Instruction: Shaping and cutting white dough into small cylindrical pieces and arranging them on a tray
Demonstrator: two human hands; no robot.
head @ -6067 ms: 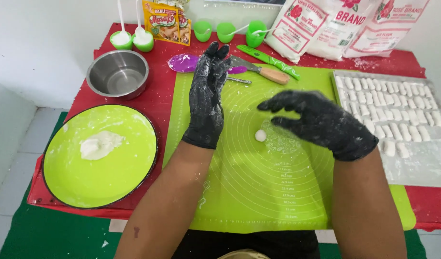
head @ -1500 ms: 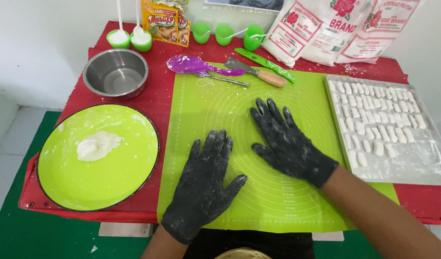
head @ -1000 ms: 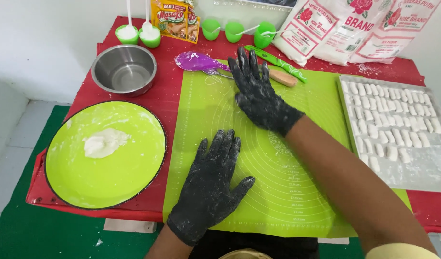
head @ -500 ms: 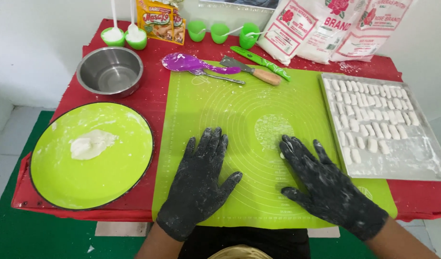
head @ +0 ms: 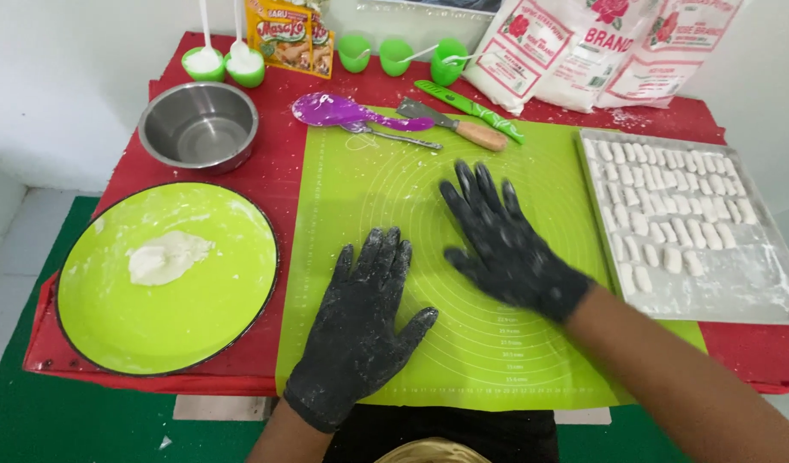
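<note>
My left hand (head: 360, 321), in a black flour-dusted glove, lies flat with fingers spread on the green silicone mat (head: 386, 189) near its front edge. My right hand (head: 506, 244), gloved the same way, presses flat on the mat's middle, fingers spread and pointing away. Neither hand holds anything. A lump of white dough (head: 165, 257) rests on the round green plate (head: 206, 334) to the left. To the right, a metal tray (head: 746, 283) carries several rows of small white dough pieces (head: 660, 193).
A steel bowl (head: 197, 129) stands behind the plate. A purple spoon (head: 343, 111), a scraper (head: 454, 124) and a green knife (head: 467, 107) lie at the mat's far edge. Small green cups, a seasoning packet and flour bags (head: 574, 47) line the back of the red table (head: 274, 171).
My right hand has slid from the mat's right front up and left to its middle. My left hand has stayed flat in place.
</note>
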